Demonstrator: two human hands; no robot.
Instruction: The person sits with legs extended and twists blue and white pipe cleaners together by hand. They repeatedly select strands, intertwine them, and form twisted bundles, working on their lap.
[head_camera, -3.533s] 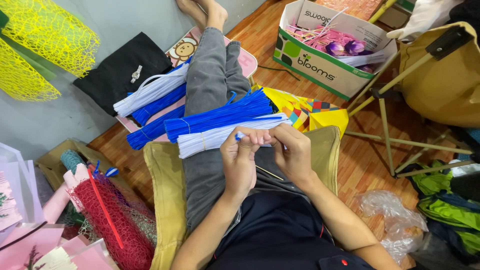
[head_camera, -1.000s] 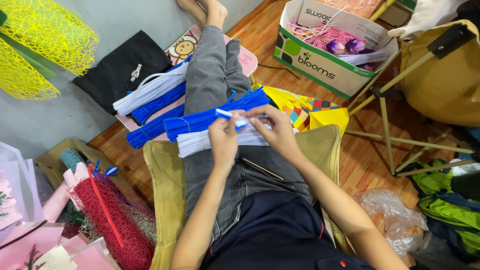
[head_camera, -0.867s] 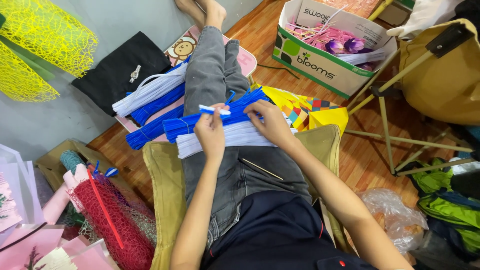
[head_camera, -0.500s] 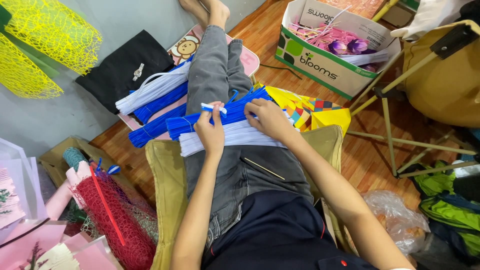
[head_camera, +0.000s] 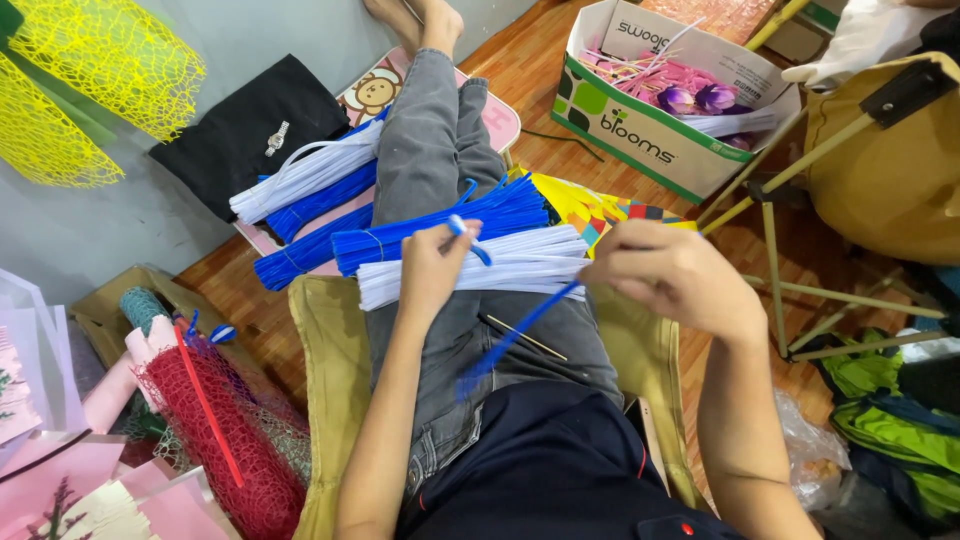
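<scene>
My left hand pinches a small piece of twisted blue and white pipe cleaner above my lap. My right hand holds one end of a single blue pipe cleaner that slants down across my thigh. Under both hands, a bundle of white pipe cleaners and a bundle of blue pipe cleaners lie across my grey trousers. A thin wooden stick rests on my lap.
More blue and white bundles lie on a pink mat to the left. A cardboard box with pink and purple pieces stands at the upper right. Red netting lies lower left, yellow netting upper left, a wooden stand right.
My right hand has drawn back to the right, pulling a single blue pipe cleaner out of the bundles. My left hand stays over the bundles with the small twisted piece.
</scene>
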